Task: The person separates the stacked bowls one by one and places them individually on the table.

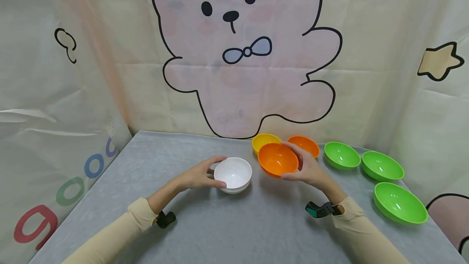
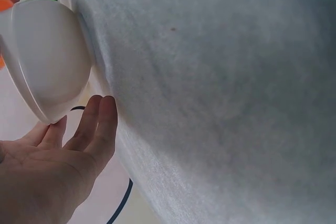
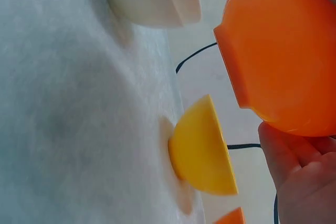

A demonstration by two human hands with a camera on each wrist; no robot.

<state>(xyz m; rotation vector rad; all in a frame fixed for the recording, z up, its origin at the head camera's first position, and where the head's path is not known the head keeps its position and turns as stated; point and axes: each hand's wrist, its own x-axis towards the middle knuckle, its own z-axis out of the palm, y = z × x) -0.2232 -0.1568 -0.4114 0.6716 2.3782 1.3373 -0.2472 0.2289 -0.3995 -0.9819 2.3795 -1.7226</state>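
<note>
A white bowl (image 1: 233, 173) sits mouth up on the table; a second edge line below its rim hints at another bowl nested with it, but I cannot tell. My left hand (image 1: 200, 173) grips it from the left, thumb on the near side and fingers at the far side. Just right of it, my right hand (image 1: 305, 165) holds an orange bowl (image 1: 277, 159) by its right side. That bowl hangs above the table, apart from the white one, its base visible in the right wrist view (image 3: 283, 51).
Behind the held bowl stand a yellow bowl (image 1: 264, 139) and another orange bowl (image 1: 305, 146). Three green bowls line the right: one far (image 1: 342, 156), one middle (image 1: 382, 166), one near (image 1: 400, 203). A printed cloth (image 1: 234, 93) backs the grey table (image 1: 242, 231).
</note>
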